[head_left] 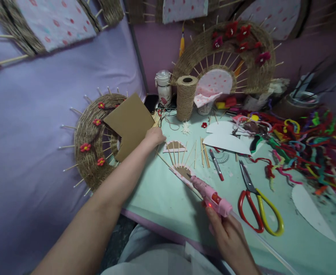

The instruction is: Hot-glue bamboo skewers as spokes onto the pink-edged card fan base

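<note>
My right hand is wrapped round a pink glue gun, its nozzle pointing up and left over a small half-round card piece with thin sticks fanning out of it. My left hand is closed near the far end of a stick at the fan's left; what its fingers hold is too small to make out. Behind the fan lies a second half-round piece with a pale edge. Loose sticks rest to its right, beside a red-capped pen.
Scissors, white paper shapes and a heap of coloured pipe cleaners cover the right side. A twine roll and a bottle stand behind. Brown cardboard leans over a flowered twine fan at left.
</note>
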Available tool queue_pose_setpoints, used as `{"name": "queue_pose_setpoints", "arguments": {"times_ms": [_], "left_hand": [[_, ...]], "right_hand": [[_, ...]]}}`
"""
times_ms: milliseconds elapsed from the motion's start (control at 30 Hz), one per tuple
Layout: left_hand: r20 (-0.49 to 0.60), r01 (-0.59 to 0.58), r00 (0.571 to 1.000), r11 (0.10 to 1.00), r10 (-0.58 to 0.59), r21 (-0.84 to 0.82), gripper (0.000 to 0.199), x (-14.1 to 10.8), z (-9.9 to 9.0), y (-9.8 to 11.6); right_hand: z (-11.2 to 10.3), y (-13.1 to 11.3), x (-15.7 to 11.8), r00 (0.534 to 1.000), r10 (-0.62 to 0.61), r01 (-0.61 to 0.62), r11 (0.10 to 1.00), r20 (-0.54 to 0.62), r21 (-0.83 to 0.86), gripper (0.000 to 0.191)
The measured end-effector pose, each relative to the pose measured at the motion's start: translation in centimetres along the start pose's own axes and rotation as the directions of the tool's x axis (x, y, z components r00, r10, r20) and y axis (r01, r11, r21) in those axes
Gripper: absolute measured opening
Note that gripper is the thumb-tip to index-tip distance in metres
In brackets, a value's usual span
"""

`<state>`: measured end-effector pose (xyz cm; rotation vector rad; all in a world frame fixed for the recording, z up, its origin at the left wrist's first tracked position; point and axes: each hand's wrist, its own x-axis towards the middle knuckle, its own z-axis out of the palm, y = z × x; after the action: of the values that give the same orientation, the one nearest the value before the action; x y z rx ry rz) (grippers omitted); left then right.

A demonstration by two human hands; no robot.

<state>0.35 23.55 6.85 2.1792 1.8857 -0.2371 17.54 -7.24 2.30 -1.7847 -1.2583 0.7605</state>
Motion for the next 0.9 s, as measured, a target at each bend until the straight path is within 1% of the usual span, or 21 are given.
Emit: {"name": "queue_pose_setpoints", "arguments": {"times_ms": [67,133,200,233,267,300,333,367,400,433,467,500,567,633,700,800,900], "left_hand": [[-0.092,0.045,0.994,0.996,-0.052,-0.071,0.033,-0.1,-0.8,-0.3],[-0.184,0.058,0.979,0.987,-0.086,-0.151,0.031,-0.5,-1.7,-0.7],[-0.252,0.031,0.964,0.975,-0.088,-0.22,0.03,-1.0,-2.3,-1.0],[-0.272,0.001,0.959,0.957,-0.083,-0.29,0.028,-1.4,-2.3,-1.1],[-0.283,-0.035,0.955,0.918,-0.085,-0.396,0.025,-1.8,-2.2,-1.1],[-0.282,-0.072,0.954,0.845,-0.097,-0.531,0.023,-2.2,-2.0,-1.2],[-0.268,-0.102,0.957,0.733,-0.112,-0.672,0.024,-2.6,-1.6,-1.2],[-0.241,-0.12,0.962,0.597,-0.128,-0.793,0.031,-3.1,-1.2,-1.2],[-0.209,-0.123,0.968,0.468,-0.138,-0.875,0.043,-3.5,-0.7,-1.1],[-0.179,-0.117,0.974,0.374,-0.137,-0.92,0.055,-3.9,-0.1,-1.1],[-0.16,-0.114,0.979,0.305,-0.13,-0.945,0.065,-4.3,0.4,-1.2],[-0.148,-0.114,0.982,0.258,-0.115,-0.959,0.071,-4.6,0.8,-1.3],[-0.146,-0.127,0.986,0.197,-0.085,-0.972,0.07,-4.9,1.6,-1.6],[-0.156,-0.145,0.986,0.166,-0.055,-0.975,0.061,-5.1,2.2,-2.0],[-0.167,-0.158,0.985,0.175,-0.036,-0.972,0.054,-5.1,2.6,-2.6],[-0.176,-0.163,0.984,0.256,-0.031,-0.953,0.047,-5.2,3.0,-3.3],[-0.156,-0.136,0.987,0.345,-0.031,-0.929,0.039,-5.3,3.3,-3.8]], "right_hand": [[-0.1,0.0,0.0,1.0,-0.01,0.01,1.0,0.003,0.004,0.048],[0.0,-0.1,0.1,1.0,-0.019,0.019,1.0,-0.001,0.002,0.048],[0.1,-0.1,0.2,1.0,-0.022,0.022,1.0,-0.001,-0.006,0.048],[0.2,-0.1,0.2,1.0,-0.022,0.022,1.0,0.0,-0.012,0.048],[0.3,-0.2,0.3,1.0,-0.019,0.019,1.0,0.007,-0.017,0.048],[0.4,-0.2,0.3,1.0,-0.016,0.016,1.0,0.012,-0.022,0.048],[0.5,-0.3,0.4,1.0,-0.012,0.013,1.0,0.021,-0.028,0.048],[0.5,-0.5,0.5,0.999,-0.011,0.012,0.999,0.03,-0.035,0.048],[0.6,-0.7,0.7,0.999,-0.012,0.014,0.999,0.039,-0.044,0.048],[0.6,-0.9,0.8,0.999,-0.015,0.018,0.998,0.051,-0.055,0.048],[0.6,-1.2,0.9,0.998,-0.021,0.025,0.997,0.06,-0.066,0.048],[0.7,-1.5,1.1,0.997,-0.027,0.032,0.996,0.067,-0.078,0.048],[0.8,-2.0,1.4,0.996,-0.032,0.04,0.994,0.078,-0.1,0.047],[1.1,-2.3,1.7,0.996,-0.032,0.042,0.992,0.082,-0.122,0.045],[1.5,-2.6,2.0,0.996,-0.036,0.048,0.988,0.087,-0.145,0.044],[2.1,-2.8,2.5,0.995,-0.05,0.065,0.982,0.084,-0.177,0.042],[2.7,-3.0,3.0,0.995,-0.06,0.076,0.976,0.083,-0.203,0.042]]}}
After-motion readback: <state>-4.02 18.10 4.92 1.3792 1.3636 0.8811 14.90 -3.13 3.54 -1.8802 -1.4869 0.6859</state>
